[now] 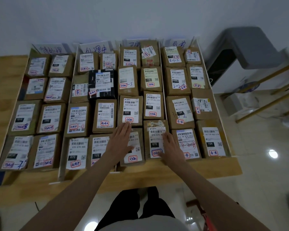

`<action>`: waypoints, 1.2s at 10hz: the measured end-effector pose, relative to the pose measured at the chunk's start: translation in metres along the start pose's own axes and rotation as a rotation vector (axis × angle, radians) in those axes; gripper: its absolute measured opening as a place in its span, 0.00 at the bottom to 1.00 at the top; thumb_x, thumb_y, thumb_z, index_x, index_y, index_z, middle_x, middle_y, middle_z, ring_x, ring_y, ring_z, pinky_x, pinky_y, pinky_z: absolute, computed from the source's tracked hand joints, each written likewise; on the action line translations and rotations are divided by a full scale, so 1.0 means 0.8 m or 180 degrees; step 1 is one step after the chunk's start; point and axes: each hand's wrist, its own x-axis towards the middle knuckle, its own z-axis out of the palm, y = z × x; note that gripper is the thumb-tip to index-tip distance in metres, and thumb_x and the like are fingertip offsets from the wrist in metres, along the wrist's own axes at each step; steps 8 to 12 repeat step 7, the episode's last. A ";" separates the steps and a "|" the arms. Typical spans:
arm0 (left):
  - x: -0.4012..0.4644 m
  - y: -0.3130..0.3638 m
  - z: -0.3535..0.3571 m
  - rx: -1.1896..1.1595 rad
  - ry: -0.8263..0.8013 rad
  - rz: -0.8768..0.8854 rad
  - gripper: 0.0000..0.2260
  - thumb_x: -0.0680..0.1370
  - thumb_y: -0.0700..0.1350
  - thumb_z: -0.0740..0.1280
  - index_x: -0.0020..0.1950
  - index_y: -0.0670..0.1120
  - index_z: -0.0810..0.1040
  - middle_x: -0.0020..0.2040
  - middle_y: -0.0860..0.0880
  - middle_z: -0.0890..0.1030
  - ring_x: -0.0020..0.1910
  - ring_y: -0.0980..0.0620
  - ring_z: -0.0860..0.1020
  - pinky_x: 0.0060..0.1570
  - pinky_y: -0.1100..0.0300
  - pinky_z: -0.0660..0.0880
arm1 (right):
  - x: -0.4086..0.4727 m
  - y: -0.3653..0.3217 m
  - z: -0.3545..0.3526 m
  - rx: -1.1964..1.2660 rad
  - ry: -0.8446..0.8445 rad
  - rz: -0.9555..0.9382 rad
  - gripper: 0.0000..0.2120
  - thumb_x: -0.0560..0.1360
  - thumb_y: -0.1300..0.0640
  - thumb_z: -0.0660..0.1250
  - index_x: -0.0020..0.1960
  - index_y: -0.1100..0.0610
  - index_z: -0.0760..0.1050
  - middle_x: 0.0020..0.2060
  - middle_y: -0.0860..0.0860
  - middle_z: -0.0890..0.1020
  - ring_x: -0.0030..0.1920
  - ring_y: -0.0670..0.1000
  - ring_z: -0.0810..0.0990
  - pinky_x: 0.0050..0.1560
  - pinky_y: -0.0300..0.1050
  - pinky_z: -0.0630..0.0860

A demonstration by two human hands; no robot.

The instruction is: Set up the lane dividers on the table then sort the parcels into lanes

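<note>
Honestly the table (pixel 8 67) was packed, white dividers (pixel 73 90) up. Left hand (pixel 122 140) lay flat on one front-row parcel (pixel 135 157), right hand (pixel 171 147) flat on the parcel beside it (pixel 154 139), gripping nothing. Looked like light, stiff cardboard; I'd grab the side edges.

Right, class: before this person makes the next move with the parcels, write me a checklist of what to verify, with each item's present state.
1. Left hand lies flat on a brown cardboard parcel with a white label: ok.
2. Right hand lies flat on the brown cardboard parcel labelled 070: ok.
3. White lane dividers stand between the lanes: ok.
4. Handwritten paper lane signs stand at the far end: ok.
5. Every parcel's red stamp matches its lane: cannot tell, the writing is too small.
</note>
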 end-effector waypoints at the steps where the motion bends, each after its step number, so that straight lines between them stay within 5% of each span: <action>1: -0.025 0.010 0.005 -0.0163 0.0293 -0.0163 0.36 0.75 0.58 0.69 0.77 0.46 0.59 0.76 0.46 0.59 0.75 0.45 0.59 0.75 0.50 0.58 | -0.003 -0.001 -0.001 -0.0091 0.0082 -0.0037 0.39 0.74 0.53 0.72 0.77 0.57 0.54 0.75 0.50 0.55 0.70 0.53 0.64 0.67 0.48 0.73; 5: -0.042 0.027 0.014 0.0207 -0.0027 -0.0399 0.36 0.77 0.62 0.64 0.77 0.43 0.57 0.76 0.44 0.59 0.73 0.44 0.62 0.74 0.51 0.58 | -0.011 -0.005 -0.005 -0.0530 -0.0021 -0.0167 0.38 0.77 0.48 0.67 0.78 0.59 0.50 0.77 0.54 0.52 0.75 0.54 0.57 0.74 0.51 0.61; 7: -0.051 0.039 -0.009 0.0098 0.0029 -0.0534 0.32 0.80 0.59 0.62 0.78 0.45 0.57 0.78 0.45 0.56 0.77 0.46 0.55 0.77 0.49 0.51 | -0.017 -0.006 -0.026 -0.0359 0.0138 -0.0302 0.31 0.79 0.48 0.65 0.76 0.57 0.58 0.77 0.53 0.57 0.75 0.55 0.60 0.73 0.51 0.62; 12: -0.051 0.039 -0.009 0.0098 0.0029 -0.0534 0.32 0.80 0.59 0.62 0.78 0.45 0.57 0.78 0.45 0.56 0.77 0.46 0.55 0.77 0.49 0.51 | -0.017 -0.006 -0.026 -0.0359 0.0138 -0.0302 0.31 0.79 0.48 0.65 0.76 0.57 0.58 0.77 0.53 0.57 0.75 0.55 0.60 0.73 0.51 0.62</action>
